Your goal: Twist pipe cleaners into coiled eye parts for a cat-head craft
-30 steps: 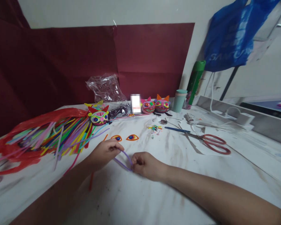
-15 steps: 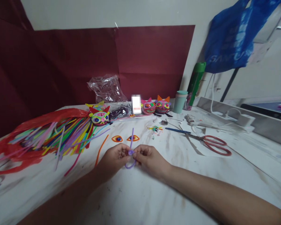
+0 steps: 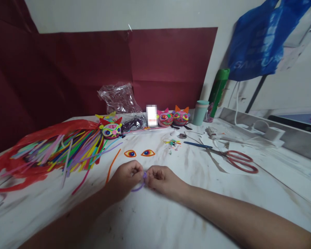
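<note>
A purple pipe cleaner is pinched between both hands, with a small coil at the fingertips and a curved length hanging below. My left hand closes on it from the left, my right hand from the right, fingertips nearly touching. Just beyond them two orange-rimmed eye shapes, the left one and the right one, lie flat on the white table. An orange strip rests beside my left hand.
Colourful pipe cleaners spread over a red bag at left. Decorated balls and a green cup stand at the back. Red-handled scissors lie at right, near a power strip.
The upright end of the purple pipe cleaner no longer shows above the fingers. Its lower curve has swung left, and my hands have turned slightly and come down a little.
</note>
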A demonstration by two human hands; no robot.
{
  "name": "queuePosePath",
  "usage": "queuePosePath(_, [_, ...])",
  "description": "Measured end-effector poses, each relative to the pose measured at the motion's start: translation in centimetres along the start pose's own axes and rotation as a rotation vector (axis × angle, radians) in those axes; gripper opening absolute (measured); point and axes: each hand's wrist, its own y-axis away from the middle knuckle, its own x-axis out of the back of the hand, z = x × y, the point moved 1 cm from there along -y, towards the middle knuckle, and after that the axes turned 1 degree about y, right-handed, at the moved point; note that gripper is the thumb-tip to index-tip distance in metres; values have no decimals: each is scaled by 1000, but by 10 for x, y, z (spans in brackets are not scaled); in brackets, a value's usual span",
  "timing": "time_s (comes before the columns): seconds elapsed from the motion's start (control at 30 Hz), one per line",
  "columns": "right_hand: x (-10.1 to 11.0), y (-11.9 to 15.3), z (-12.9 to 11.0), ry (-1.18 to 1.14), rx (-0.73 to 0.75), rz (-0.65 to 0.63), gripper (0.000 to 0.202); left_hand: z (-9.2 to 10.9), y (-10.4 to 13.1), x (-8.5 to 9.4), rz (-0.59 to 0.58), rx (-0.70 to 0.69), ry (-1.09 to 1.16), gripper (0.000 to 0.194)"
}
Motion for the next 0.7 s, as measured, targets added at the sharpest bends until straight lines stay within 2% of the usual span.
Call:
queuePosePath(0.1, [1, 0, -2, 11, 86, 44, 17, 6, 2, 1, -41, -48, -92, 10])
queuePosePath(0.27, [4, -4, -4, -162, 41, 122, 27, 10, 6, -3, 25, -123, -210, 12])
queuePosePath(0.37, [7, -6, -6, -267, 41, 186, 25, 7, 6, -4, -20, -166, -350, 6])
queuePosePath(0.43, [9, -7, -6, -295, 36, 238, 24, 4, 6, -4, -54, -184, -440, 14])
queuePosePath(0.5, [9, -7, -7, -297, 36, 281, 22, 2, 5, -3, -19, -226, -493, 16])
queuePosePath(0.6, [7, -7, -7, -301, 36, 282, 19, 2, 4, -3, 58, -306, -516, 8])
queuePosePath(0.7, [4, -5, -6, -302, 30, 269, 17, 2, 5, -4, 5, -360, -564, 7])
